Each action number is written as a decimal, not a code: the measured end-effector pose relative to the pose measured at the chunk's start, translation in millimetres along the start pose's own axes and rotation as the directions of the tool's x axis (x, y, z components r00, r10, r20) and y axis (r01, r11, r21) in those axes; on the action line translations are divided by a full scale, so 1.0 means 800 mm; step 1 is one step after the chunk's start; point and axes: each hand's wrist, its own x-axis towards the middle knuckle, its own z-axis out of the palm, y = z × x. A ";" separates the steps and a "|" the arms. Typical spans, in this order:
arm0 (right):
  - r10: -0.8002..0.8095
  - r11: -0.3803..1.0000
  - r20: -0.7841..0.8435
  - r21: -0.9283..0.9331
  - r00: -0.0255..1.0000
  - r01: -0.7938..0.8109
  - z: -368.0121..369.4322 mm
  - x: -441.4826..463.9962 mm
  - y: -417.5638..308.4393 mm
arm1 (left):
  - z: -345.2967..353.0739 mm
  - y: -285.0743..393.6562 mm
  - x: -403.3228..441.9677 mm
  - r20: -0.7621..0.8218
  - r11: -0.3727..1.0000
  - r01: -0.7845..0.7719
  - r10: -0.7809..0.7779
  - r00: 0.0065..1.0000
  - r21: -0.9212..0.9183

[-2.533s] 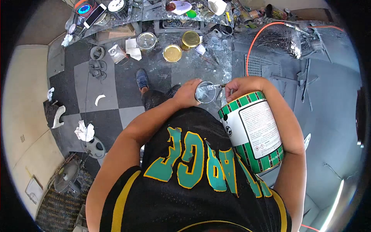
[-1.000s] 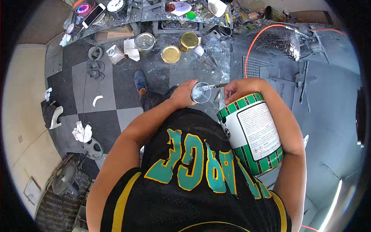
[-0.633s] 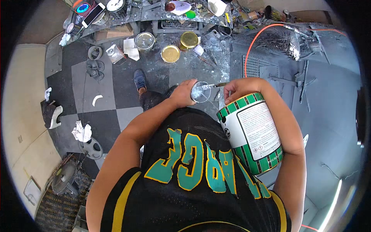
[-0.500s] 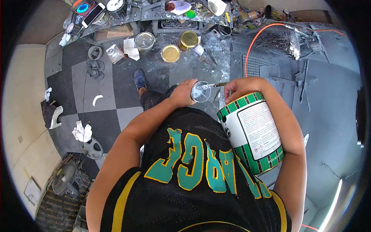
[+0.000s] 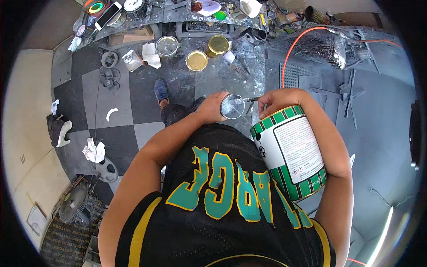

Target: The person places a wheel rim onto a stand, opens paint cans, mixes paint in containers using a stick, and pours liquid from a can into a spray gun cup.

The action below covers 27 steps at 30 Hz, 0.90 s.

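My left hand is wrapped round a clear cup with greyish-white residue, held in front of my waist. A thin paint-coated stirring stick slants from inside the cup toward my right hand. The fingers of that hand are curled at the stick's outer end, just above the rim of a large can, and partly hide their grip. Tilted, the green-and-white can is clamped between my right forearm and my body, its printed label facing up. Its opening is mostly out of sight.
Ahead, a stained workbench bears a phone and cups. Several tins, including a gold-lidded tin, stand below. An orange hose curves at right. A fan and wheel cover lie left on the checkered floor.
The stirring stick has shifted slightly at the cup, and the cup has turned a little. Both arms and the clamped can have stayed almost in place.
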 end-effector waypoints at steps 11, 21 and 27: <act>0.031 0.996 0.002 -0.080 1.000 -0.030 -0.002 -0.003 -0.013 | -0.005 0.010 -0.003 0.003 1.000 0.009 -0.009 1.000 0.004; 0.005 0.999 0.016 -0.045 1.000 -0.004 -0.004 0.001 -0.005 | -0.005 0.013 0.000 -0.041 1.000 0.003 -0.004 0.999 -0.024; 0.019 0.998 0.000 -0.060 1.000 -0.019 -0.004 0.003 0.002 | -0.002 0.008 0.004 -0.012 1.000 -0.023 0.023 1.000 -0.005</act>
